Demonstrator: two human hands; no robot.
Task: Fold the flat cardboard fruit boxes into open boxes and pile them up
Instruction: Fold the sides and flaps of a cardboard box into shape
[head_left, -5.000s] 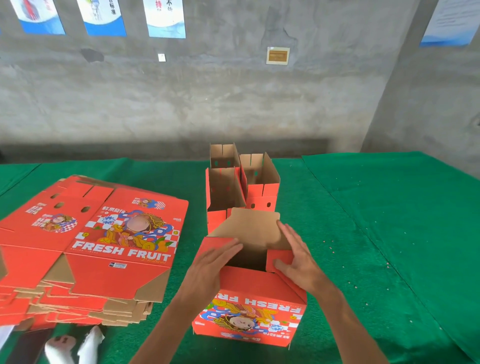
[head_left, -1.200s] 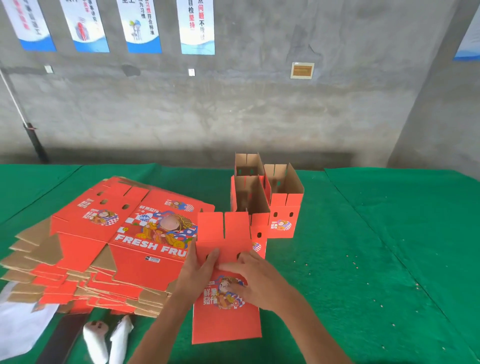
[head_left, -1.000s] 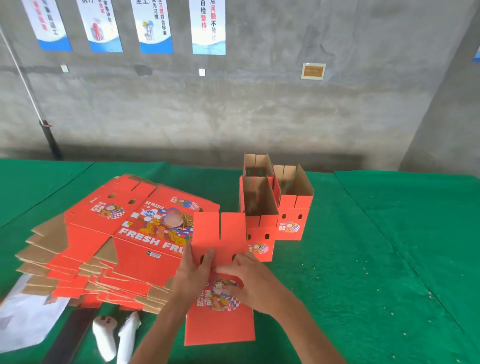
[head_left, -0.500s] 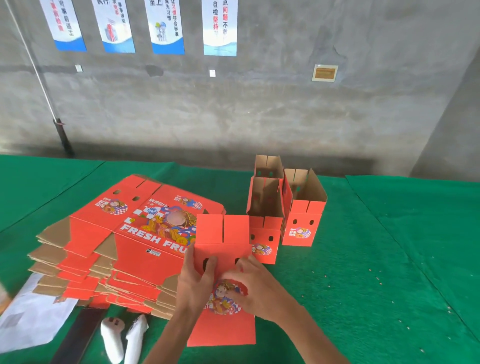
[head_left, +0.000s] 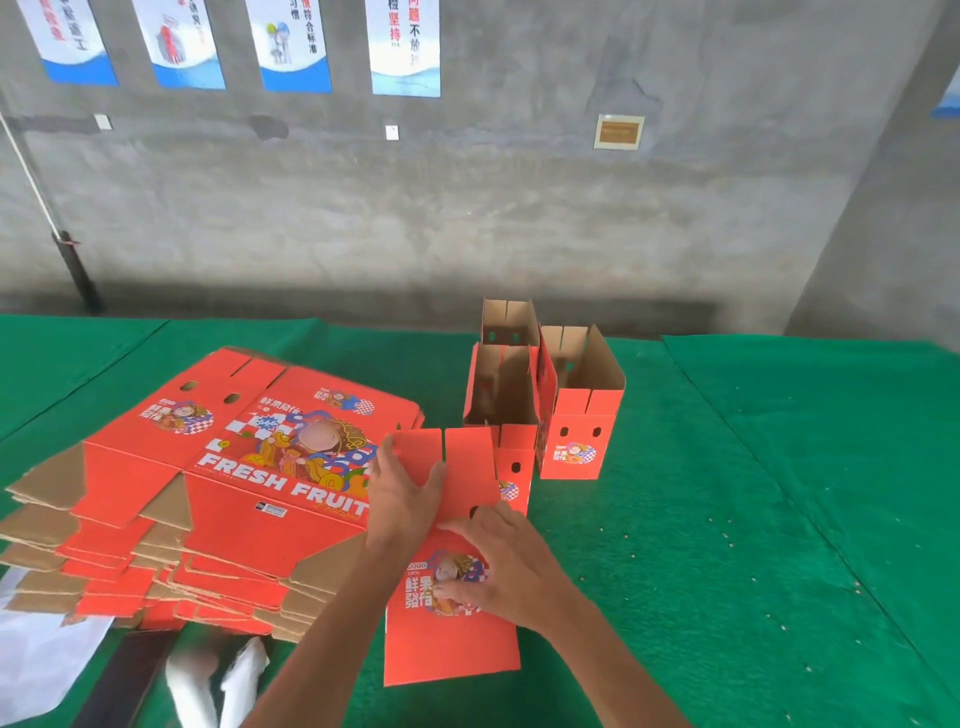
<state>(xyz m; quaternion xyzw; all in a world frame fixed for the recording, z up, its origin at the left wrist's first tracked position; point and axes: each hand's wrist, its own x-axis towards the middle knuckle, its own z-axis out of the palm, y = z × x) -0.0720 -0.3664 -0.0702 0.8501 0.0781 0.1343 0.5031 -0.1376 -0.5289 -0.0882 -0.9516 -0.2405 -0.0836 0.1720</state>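
Both hands lay on the red box that stood upright on the green table cover directly before the person. The left hand was spread flat, fingers straight, pressing against the box's upper left flap. The right hand rested lower and to the right on the same face, its fingers loosely bent over the printed cartoon label and the thumb near one of the small holes; whether it pinched anything could not be told, and it looked more like pressing than gripping. The box's bottom edge lay nearer the person than both hands, between the forearms.

Just left of the left hand sat the stack of flat boxes, its top sheet printed FRESH FRUIT, almost touching that wrist. Beyond the fingertips, farther from the person, stood the folded open boxes, close together with brown insides showing. Below the left forearm lay white gloves and a white sheet. Posters hung on the grey wall beyond.
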